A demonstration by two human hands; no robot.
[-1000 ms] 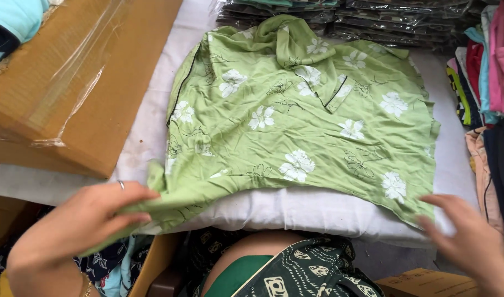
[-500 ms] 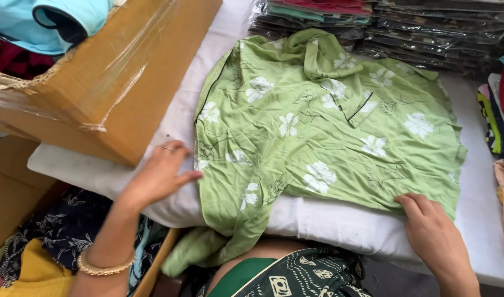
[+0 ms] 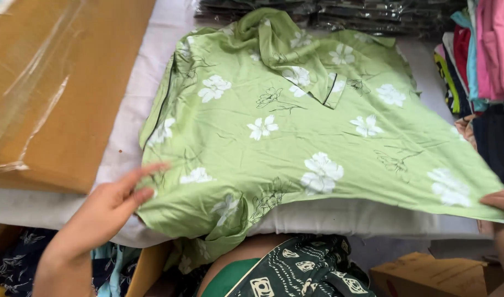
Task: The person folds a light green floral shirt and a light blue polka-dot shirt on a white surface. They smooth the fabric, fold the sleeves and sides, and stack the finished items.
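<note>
A green flowered shirt is spread on the white table; its near left edge is pressed under the open left hand. Its near right corner is pinched by the right hand. A brown taped box lies left, and dark wrapped packages are stacked far.

Green white-flowered shirt lies spread flat on the white table.

White padded bench fills middle, cloth cover slightly creased. Large brown cardboard box with clear tape lies on bench at left. Stack of dark plastic-wrapped packs along far edge. Pile of folded clothes, pink, red, blue, at right edge. Smaller cardboard box low at right, below bench. Dark patterned fabrics below at left. Light soft, even.
</note>
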